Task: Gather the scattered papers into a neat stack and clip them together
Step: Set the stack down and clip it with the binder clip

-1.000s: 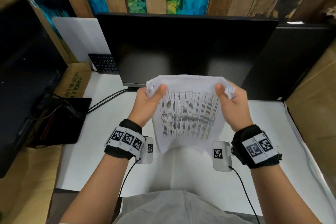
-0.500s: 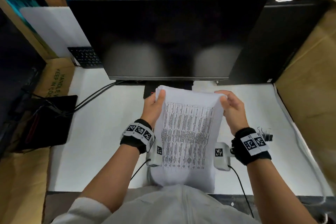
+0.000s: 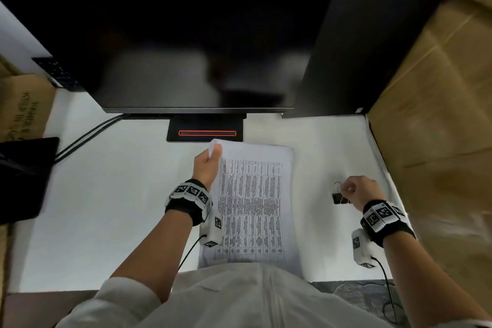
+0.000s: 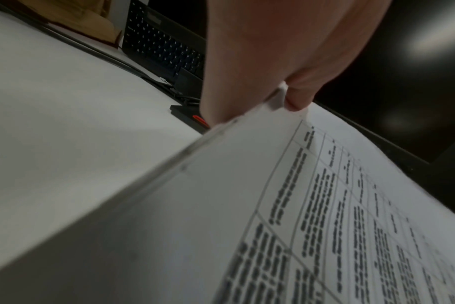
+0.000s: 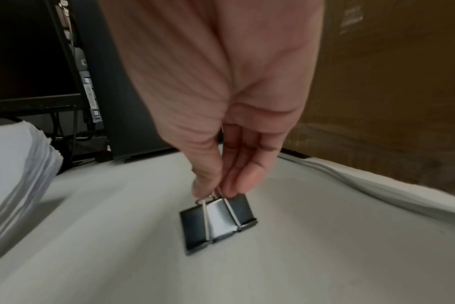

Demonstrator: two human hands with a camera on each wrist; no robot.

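Observation:
A stack of printed papers (image 3: 253, 202) lies lengthwise on the white desk (image 3: 106, 208) in front of me, table text facing up. My left hand (image 3: 210, 160) pinches its far left corner, thumb on top, seen close in the left wrist view as the papers (image 4: 325, 226) under my left hand (image 4: 281, 102). To the right, my right hand (image 3: 354, 190) pinches the wire handles of a black binder clip (image 3: 338, 198). The right wrist view shows the binder clip (image 5: 218, 222) hanging from my right hand (image 5: 216, 190) just above the desk, with the paper stack's edge (image 5: 21, 156) at the left.
A dark monitor (image 3: 173, 42) stands behind the papers on a black base (image 3: 206, 132) with a red stripe. A black tower (image 3: 359, 56) and cardboard (image 3: 439, 114) wall the right side. Cables (image 3: 87, 136), a black pad (image 3: 24, 176) and a keyboard (image 3: 57, 73) sit left.
The stack came down from mid-air onto the desk. My right hand let go of it, moved right and took hold of the binder clip. The left hand kept its corner.

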